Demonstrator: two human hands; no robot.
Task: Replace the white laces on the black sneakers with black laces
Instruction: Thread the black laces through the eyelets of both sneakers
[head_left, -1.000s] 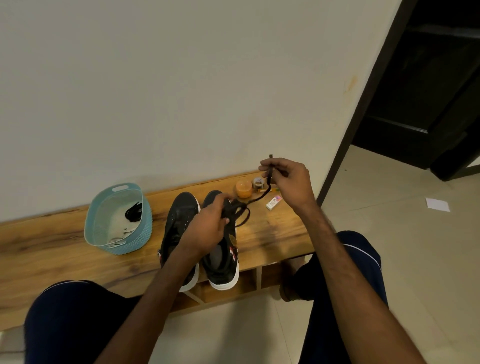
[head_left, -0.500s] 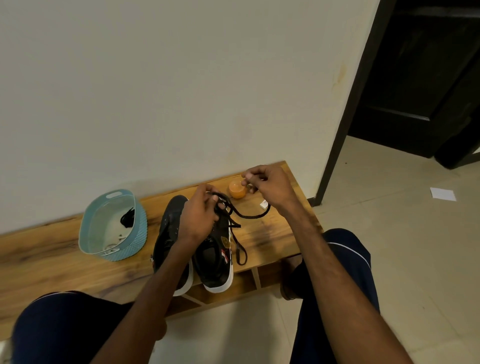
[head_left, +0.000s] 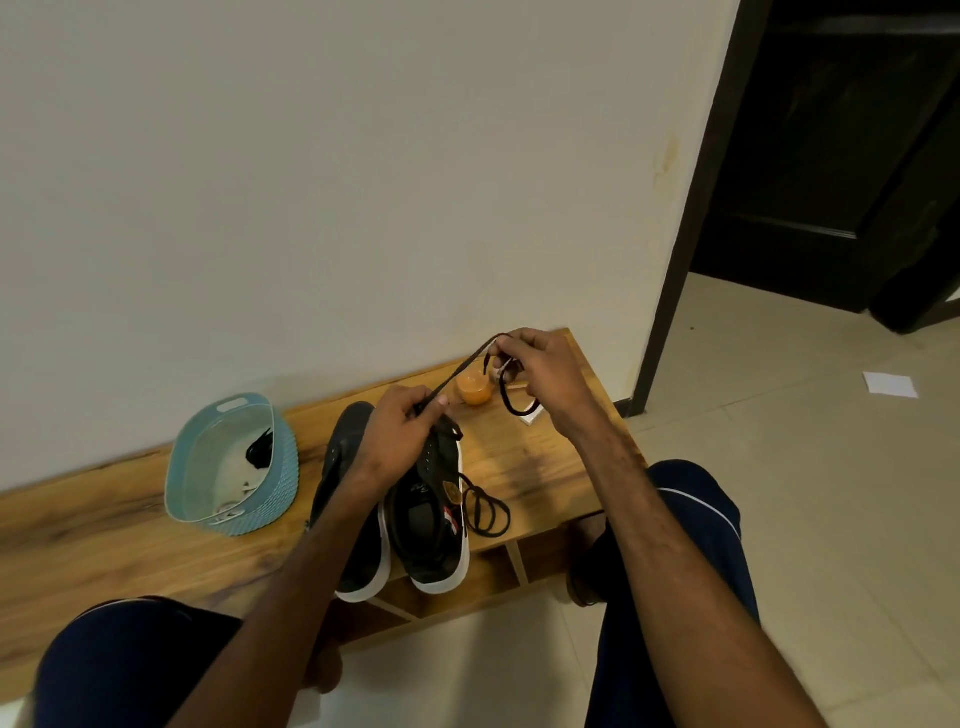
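1. The black lace (head_left: 462, 370) is pinched by both hands. The left hand (head_left: 400, 434) grips it low, and the right hand (head_left: 543, 376) grips it higher and farther away.
2. Between the two grips the lace is drawn taut. Its long axis runs diagonally from the left hand up and outward to the right hand.
3. A slack loop is seen hanging below the right hand. A loose coil lies on the surface (head_left: 550, 467) below and between the two hands.
4. The sneaker (head_left: 431, 525) being laced lies directly beneath the left hand, its length running away from the person, heel nearest. A second sneaker (head_left: 358, 561) stands just beside it, under the left forearm.
5. The left hand is judged the nearer to the eyelets, so the lace would be guided there while slack is fed from the right.
6. A basket (head_left: 283, 467) lies well to the left of the left hand. An orange cup (head_left: 474, 394) sits between the hands.
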